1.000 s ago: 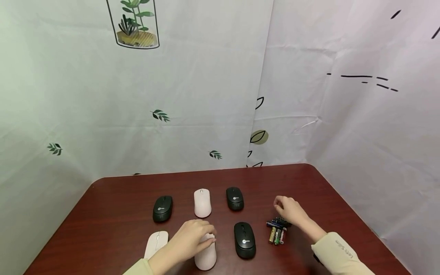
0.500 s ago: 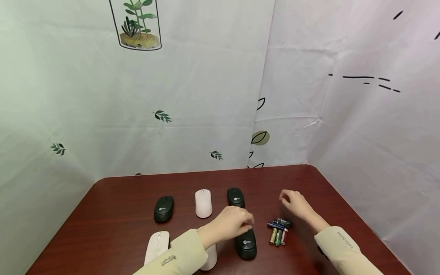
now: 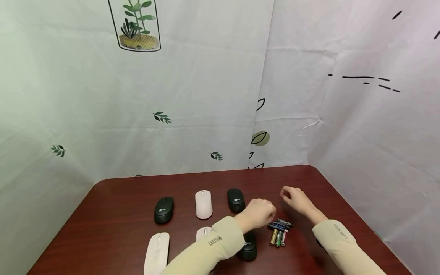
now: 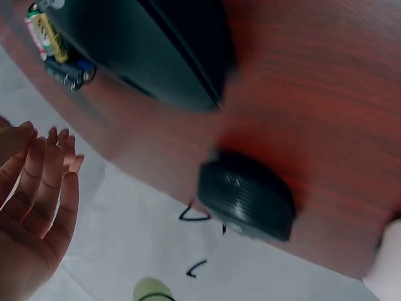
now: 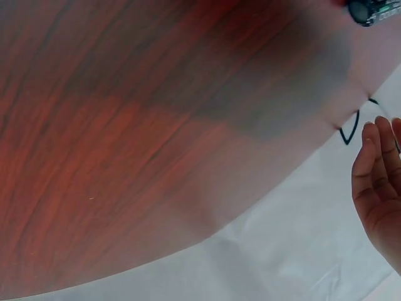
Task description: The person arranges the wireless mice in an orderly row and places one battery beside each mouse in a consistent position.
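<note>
My left hand (image 3: 258,214) hovers just left of a small pile of batteries, its fingers loosely bent with nothing in them. The right hand (image 3: 296,200) is behind the pile, fingers relaxed and holding nothing. Closest to me in the pile lie a gold battery (image 3: 273,237), a green battery (image 3: 279,239) and a red battery (image 3: 284,237); dark blue and black batteries (image 3: 280,224) lie crosswise behind them. Under the left wrist sits a black mouse (image 3: 248,250), partly covered by the hand and sleeve. In the left wrist view, the left hand's fingers (image 4: 44,182) show near the right hand's fingertips.
Along the back stand a black mouse (image 3: 164,210), a white mouse (image 3: 203,204) and another black mouse (image 3: 236,199). One white mouse (image 3: 156,253) lies front left; another white mouse (image 3: 203,232) is mostly hidden by the left sleeve. White printed cloth (image 3: 206,95) hangs behind the red-brown table (image 3: 120,191).
My left hand has left the front white mouse and moved right, over the front black mouse, to the batteries. The right hand has shifted slightly back and right, off the pile.
</note>
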